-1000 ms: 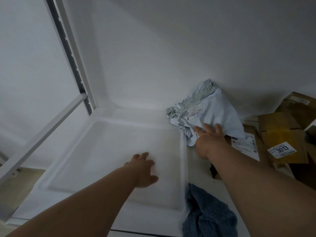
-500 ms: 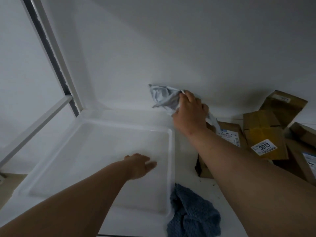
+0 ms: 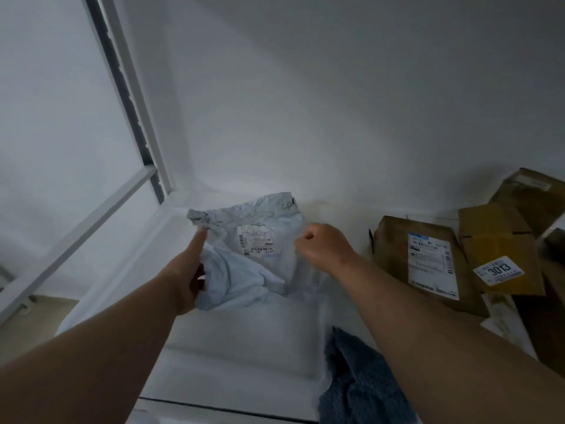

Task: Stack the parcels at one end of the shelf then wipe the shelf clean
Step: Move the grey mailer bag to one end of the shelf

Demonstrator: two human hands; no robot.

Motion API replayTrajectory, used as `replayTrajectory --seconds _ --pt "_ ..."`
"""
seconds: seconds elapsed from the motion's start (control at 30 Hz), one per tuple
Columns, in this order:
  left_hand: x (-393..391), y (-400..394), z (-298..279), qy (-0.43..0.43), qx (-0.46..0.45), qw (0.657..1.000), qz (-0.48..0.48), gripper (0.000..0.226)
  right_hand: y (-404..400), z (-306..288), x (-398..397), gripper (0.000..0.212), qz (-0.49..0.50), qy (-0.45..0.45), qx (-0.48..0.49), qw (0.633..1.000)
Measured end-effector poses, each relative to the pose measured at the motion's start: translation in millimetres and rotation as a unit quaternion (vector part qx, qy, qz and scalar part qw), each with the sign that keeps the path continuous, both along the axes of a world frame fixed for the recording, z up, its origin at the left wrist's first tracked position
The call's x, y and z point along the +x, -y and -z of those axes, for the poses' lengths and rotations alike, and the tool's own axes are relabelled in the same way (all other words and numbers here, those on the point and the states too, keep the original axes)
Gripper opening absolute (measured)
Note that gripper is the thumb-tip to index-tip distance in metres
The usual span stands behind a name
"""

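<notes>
Head view, left hand (image 3: 189, 270) fingers gripping grey mailer bag (image 3: 256, 255), right hand (image 3: 321, 247) fingers curled, pinching its edge

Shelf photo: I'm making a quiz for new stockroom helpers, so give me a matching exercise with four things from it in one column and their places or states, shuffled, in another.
Things:
1. grey mailer bag
2. blue cloth
3. box with the 3013 sticker
4. brown parcel with the long white label

Places or states:
A. crumpled at the front edge of the shelf
B. held by both hands above the white tray
C. just right of the right hand
D. far right, partly over another parcel

Pairs: 1-B, 2-A, 3-D, 4-C
</notes>
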State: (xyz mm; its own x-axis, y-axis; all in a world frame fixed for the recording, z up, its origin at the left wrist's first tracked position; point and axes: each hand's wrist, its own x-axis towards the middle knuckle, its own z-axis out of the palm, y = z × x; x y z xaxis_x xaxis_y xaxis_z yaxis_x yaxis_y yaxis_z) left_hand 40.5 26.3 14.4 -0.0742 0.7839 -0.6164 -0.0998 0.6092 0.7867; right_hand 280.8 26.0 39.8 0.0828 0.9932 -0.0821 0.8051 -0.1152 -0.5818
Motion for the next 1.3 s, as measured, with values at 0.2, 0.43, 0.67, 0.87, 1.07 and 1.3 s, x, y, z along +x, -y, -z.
replayTrajectory --seconds 0.2,0.43,0.67,0.87,1.07,1.3 --pt "0.0 9.5 9.4 -0.097 0.049 0.987 0.121 0.038 0.2 27.6 -1.6 0.061 0.043 0.065 -0.173 0.982" --pt "-9.8 3.6 10.8 0.009 0.103 0.992 0.069 0.044 -0.8 31.0 -5.6 0.075 0.091 -0.087 -0.143 0.982" --pt "-25.1 -1.9 -9.1 0.129 0.116 0.981 0.087 0.051 -4.9 27.6 -5.4 0.088 0.18 -0.319 -0.099 0.925" --pt "-42.7 -3.9 -17.4 0.111 0.127 0.979 0.115 0.065 -11.2 21.5 -16.7 0.049 0.21 -0.428 -0.092 0.874" --pt "-64.5 -6.5 -8.6 0.066 0.126 0.989 0.042 0.053 -15.6 19.3 -26.0 0.043 0.187 -0.362 -0.036 0.912" --pt "-94.2 -7.0 0.3 -0.272 0.151 0.95 0.018 0.029 -8.8 19.5 -53.9 0.044 0.091 -0.206 -0.061 0.972"
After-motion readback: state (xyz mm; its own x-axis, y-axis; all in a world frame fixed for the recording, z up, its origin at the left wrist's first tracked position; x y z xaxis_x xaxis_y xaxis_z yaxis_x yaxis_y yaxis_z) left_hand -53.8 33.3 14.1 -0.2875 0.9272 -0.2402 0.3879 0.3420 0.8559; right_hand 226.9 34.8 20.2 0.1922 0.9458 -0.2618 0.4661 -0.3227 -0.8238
